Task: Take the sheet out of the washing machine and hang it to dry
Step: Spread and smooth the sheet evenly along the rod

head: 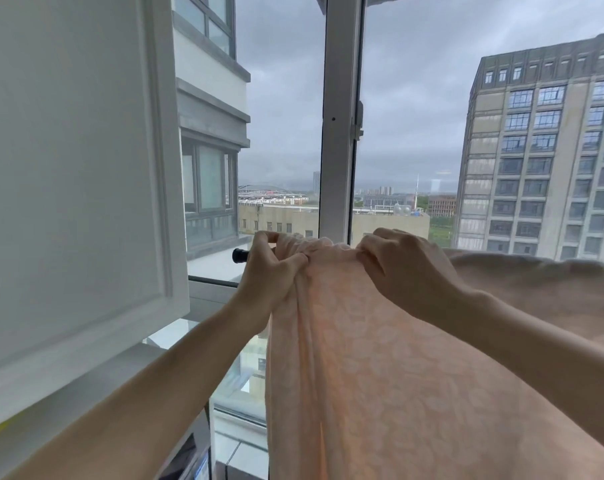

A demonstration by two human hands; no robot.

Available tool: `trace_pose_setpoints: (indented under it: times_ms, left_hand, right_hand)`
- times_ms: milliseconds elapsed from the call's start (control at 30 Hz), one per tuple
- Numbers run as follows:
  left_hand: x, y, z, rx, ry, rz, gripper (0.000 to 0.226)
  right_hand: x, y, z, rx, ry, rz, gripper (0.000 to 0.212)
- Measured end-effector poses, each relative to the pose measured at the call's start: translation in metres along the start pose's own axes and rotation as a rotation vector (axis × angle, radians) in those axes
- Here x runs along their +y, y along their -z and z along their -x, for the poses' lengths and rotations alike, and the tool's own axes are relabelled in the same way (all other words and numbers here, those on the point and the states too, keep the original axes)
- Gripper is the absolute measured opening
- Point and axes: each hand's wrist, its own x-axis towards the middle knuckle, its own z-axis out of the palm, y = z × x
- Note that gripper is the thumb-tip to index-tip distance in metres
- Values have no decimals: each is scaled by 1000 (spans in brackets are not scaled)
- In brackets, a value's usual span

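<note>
A pale pink patterned sheet [380, 358] hangs draped over a horizontal rod whose black end cap [240, 255] sticks out to the left. The rest of the rod is hidden under the cloth. My left hand [273, 271] pinches the bunched top edge of the sheet right beside the rod's end. Just to its right, my right hand [401, 268] grips the top fold of the sheet where it passes over the rod. More of the sheet [536, 282] stretches along the rod to the right.
A white cabinet door [72, 168] stands close on the left. Straight ahead is a large window with a white frame post [340, 116], and tall buildings beyond the glass. A window sill [217, 292] lies below the rod's end.
</note>
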Motion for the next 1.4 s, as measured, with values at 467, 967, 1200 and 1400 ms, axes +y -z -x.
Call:
trace_pose_setpoints:
  times_ms: [467,967,1200,1400]
  left_hand:
    - [-15,88,-43,127,-79,23,33]
    - [-48,129,-40,134,-12,62,32]
    - [-43,161,-64,243,212,349,49]
    - [-69,210,-66,365,242,347,21]
  right_hand:
    - [-75,-31,-62,12,68,-16,28]
    - [-82,-36,-65,-47,16,-89,21]
    - [-98,-43,-71,55,73,-148,20]
    - [-100,-48,-79,51,75,-121,21]
